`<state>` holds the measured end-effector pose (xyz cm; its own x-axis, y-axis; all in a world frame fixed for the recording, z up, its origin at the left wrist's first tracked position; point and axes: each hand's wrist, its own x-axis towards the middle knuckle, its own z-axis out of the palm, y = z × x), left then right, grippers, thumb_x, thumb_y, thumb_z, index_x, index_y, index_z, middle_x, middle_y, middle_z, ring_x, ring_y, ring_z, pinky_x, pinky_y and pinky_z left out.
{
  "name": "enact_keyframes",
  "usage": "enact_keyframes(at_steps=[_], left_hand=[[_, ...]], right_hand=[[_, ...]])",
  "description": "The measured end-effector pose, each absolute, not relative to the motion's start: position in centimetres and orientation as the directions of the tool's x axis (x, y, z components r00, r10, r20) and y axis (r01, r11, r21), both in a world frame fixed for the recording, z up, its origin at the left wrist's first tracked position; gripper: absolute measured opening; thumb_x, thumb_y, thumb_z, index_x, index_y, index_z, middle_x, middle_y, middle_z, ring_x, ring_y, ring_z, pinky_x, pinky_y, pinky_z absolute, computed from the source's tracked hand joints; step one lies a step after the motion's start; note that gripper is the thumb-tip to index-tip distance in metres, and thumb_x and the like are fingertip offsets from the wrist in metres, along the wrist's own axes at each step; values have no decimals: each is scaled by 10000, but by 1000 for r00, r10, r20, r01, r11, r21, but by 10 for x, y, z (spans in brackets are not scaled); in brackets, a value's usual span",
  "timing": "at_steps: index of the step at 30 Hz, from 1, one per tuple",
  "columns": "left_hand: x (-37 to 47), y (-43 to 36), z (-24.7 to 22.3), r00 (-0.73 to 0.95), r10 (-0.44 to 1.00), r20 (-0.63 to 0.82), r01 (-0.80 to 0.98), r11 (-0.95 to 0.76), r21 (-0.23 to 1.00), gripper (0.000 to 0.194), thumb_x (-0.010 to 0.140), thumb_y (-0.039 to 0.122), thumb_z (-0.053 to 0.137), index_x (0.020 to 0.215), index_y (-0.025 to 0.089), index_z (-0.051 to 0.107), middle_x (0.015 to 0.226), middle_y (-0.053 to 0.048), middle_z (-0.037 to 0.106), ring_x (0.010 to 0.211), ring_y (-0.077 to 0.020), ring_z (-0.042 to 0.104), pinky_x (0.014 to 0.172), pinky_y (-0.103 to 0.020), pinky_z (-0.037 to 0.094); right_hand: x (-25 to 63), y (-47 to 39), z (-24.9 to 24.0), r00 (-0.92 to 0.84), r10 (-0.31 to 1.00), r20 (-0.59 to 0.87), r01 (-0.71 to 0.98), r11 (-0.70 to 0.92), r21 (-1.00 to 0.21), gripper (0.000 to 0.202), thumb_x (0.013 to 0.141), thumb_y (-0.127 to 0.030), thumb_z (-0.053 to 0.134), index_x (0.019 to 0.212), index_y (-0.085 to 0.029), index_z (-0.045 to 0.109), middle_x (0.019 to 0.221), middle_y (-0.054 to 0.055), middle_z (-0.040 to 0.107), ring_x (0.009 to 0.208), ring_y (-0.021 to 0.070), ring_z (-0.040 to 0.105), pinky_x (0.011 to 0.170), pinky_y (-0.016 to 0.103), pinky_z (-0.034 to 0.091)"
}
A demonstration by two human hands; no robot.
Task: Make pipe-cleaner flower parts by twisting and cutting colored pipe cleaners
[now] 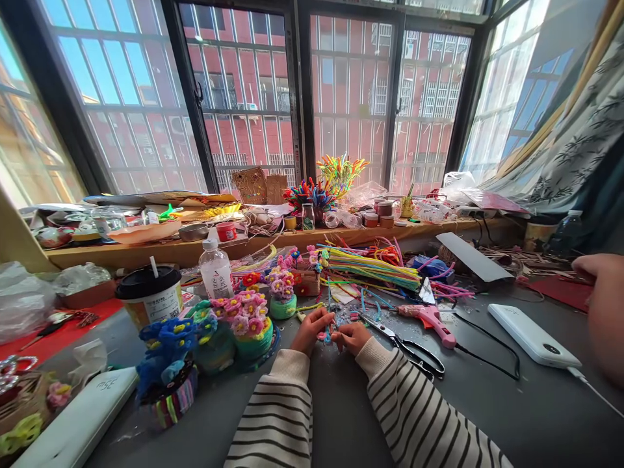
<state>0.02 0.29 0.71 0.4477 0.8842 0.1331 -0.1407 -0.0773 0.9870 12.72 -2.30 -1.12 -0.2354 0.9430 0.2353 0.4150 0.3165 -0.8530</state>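
Note:
My left hand (313,329) and my right hand (351,336) meet over the dark table, fingertips pinched close together. Between them is a small piece of pipe cleaner (327,337), blue and pink, partly covered by my fingers. Its exact shape is too small to make out. Just right of my right hand lie scissors (414,354) with black handles. Beyond them rests a pink glue gun (431,320) with a black cord. To the left of my left hand stand pots of pink pipe-cleaner flowers (246,313) and blue flowers (168,344).
A bundle of colourful pipe cleaners (375,265) lies behind my hands. On the left are a water bottle (216,270), a lidded drink cup (149,296) and a power bank (80,422). Another power bank (531,335) and another person's arm (604,312) are at right.

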Motion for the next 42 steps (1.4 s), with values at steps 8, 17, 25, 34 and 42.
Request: enact_keyframes(at_steps=[8,17,25,34,42], left_hand=[[-1,0,12,483,867,124,-66,-106,992,222,609,355,497,527,170,407,507,43,423,455,-59,362,447,-187,295],[-1,-2,12,442,891,106,-45,-95,994,228,612,392,473,553,182,409,507,34,411,369,-48,293,349,-195,244],[-1,-1,14,458,879,131,-151,-68,986,216,604,361,498,552,163,426,467,44,381,346,-27,230,323,-189,154],[-1,0,11,514,856,54,-90,-9,996,217,583,358,513,537,164,428,461,45,384,358,-30,238,330,-188,137],[-1,-4,14,455,885,101,-146,-38,989,190,621,344,475,540,180,423,500,38,414,348,-37,273,326,-186,194]], right_hand=[[127,-23,-10,-252,935,250,385,333,-861,642,528,-726,281,343,-140,464,327,-22,355,348,53,287,379,201,213],[127,-20,-13,-182,947,264,387,315,-867,569,538,-662,400,310,-141,434,304,-26,368,336,45,280,370,194,215],[128,-23,-10,-279,915,291,416,388,-823,733,558,-735,151,400,-125,525,328,-45,262,349,49,257,389,199,193],[132,-19,-16,-246,912,327,404,403,-821,627,592,-687,276,375,-140,492,351,-14,397,359,58,315,395,195,239],[131,-15,-21,-165,938,305,376,346,-859,483,583,-560,477,323,-154,449,318,-22,419,330,52,313,365,185,249]])
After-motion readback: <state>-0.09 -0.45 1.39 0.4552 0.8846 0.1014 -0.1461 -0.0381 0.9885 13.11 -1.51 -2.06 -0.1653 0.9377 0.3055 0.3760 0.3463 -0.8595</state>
